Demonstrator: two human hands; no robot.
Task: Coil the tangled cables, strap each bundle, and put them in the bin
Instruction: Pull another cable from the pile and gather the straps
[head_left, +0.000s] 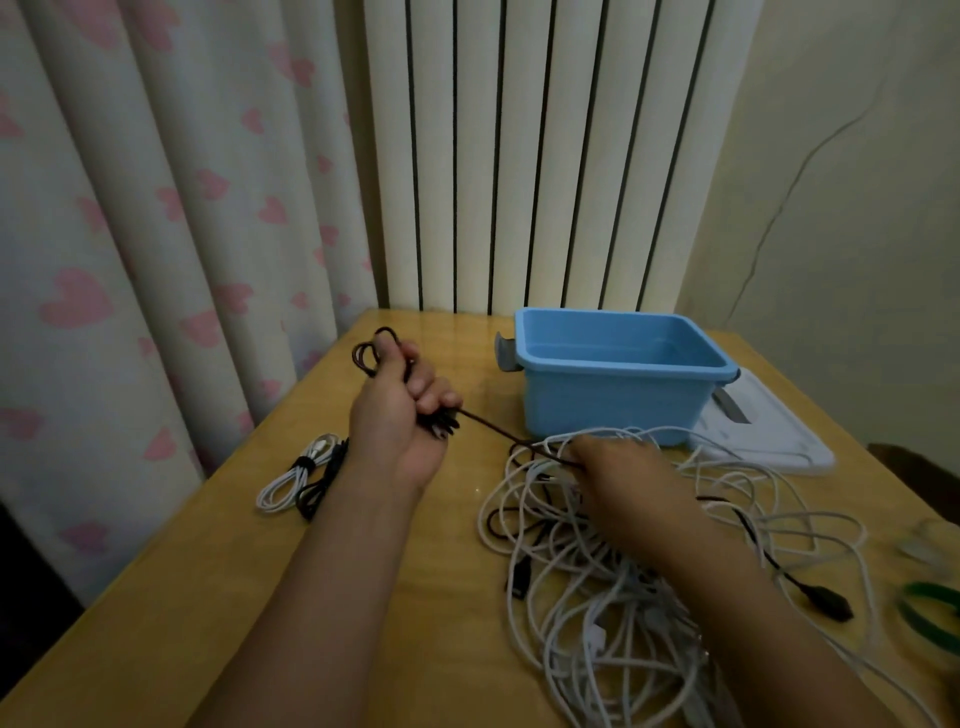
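Coiling step: left hand (402, 410) grips the dark coil (371, 353) left of the bin (618, 379); right hand (618, 467) pinches its cable (498, 431) at the tangle (597, 597). Next: free slack, add a loop.

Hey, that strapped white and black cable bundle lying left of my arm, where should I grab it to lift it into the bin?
Probably at the waist of the strapped bundle, where the dark strap cinches the loops. Come from above, fingers across its width. It lies flat on the table, and the strapped middle is the narrowest part; loose loop ends would sag.
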